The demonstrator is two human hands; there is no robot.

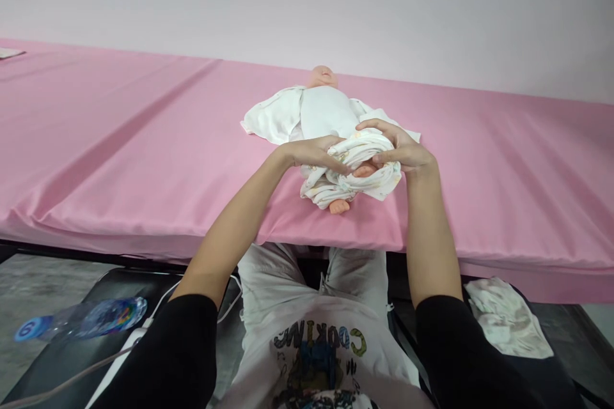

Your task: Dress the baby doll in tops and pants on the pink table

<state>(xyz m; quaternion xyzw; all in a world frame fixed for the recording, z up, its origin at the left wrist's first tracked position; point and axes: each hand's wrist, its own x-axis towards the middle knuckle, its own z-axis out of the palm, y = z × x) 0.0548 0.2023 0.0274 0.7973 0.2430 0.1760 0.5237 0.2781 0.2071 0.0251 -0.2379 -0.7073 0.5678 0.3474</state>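
A baby doll (323, 77) lies on its back on the pink sheet, its head pointing away from me. White cloth (329, 112) covers its body and spreads out to both sides. Around its legs bunch white patterned baby pants (323, 182). One doll foot (339, 206) pokes out at the near end, and another (365, 170) shows in the opening of the folds. My left hand (319, 152) grips the left side of the bunched pants, fingertips by the upper foot. My right hand (400, 148) is curled round the right side, thumb at the same opening.
A pink sheet (144, 160) covers the long table, with a pale wall behind. On the black chair at left lie a plastic bottle (91, 319) and a white power strip with cables (118, 364). Crumpled white cloth (508, 316) rests on the right chair.
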